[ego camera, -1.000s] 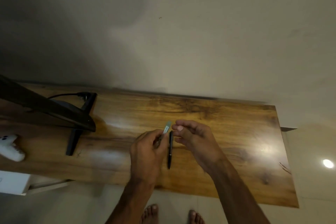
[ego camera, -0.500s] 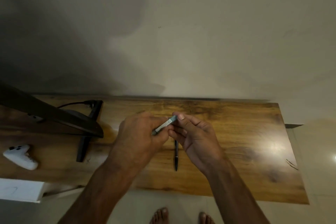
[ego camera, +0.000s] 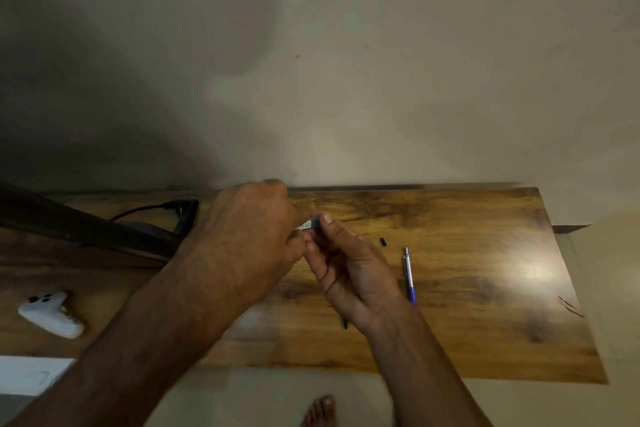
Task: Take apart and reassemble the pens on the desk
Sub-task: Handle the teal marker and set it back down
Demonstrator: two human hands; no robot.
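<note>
Left hand [ego camera: 249, 246] and right hand [ego camera: 349, 270] now both pinch the slim grey plastic pen with its white label [ego camera: 309, 225] at mid-frame above the wooden desk [ego camera: 478, 322], where before only the left held it, so disassembly looks begun.

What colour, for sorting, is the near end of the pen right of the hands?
Blue on that pen; head view.

Pen [ego camera: 408, 274] on desk [ego camera: 485, 218] rt — controller [ego camera: 48, 314] far L.
</note>
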